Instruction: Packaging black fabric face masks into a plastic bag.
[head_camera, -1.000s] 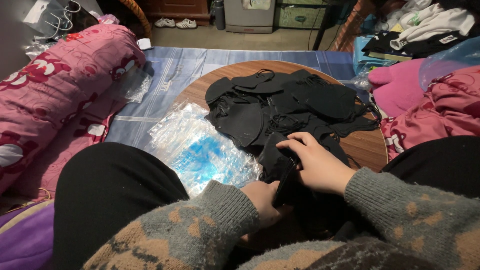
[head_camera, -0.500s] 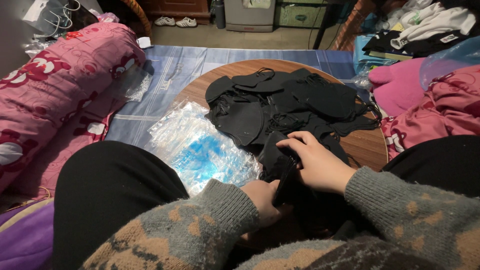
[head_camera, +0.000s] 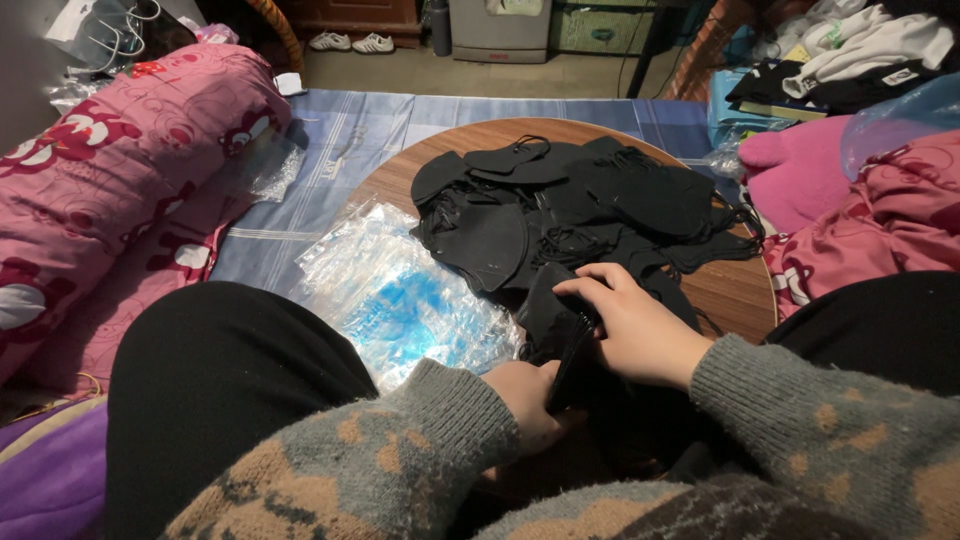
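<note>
Round wooden table (head_camera: 735, 290) sat low over a striped blue mat (head_camera: 350, 130), within reach of the seated person's lap. Pink floral bedding (head_camera: 110, 190) lay bundled along the mat's left side. Pile of black face masks (head_camera: 590, 205) covered the table's centre, loose and overlapping. Stack of clear plastic sleeves (head_camera: 400, 295) overhung the table's left edge. At the near edge, right hand (head_camera: 635, 330) curled over a folded black mask (head_camera: 555, 320), fingers pinching it, apparently to steady it. Left hand (head_camera: 530, 400) gripped the same mask from below.
</note>
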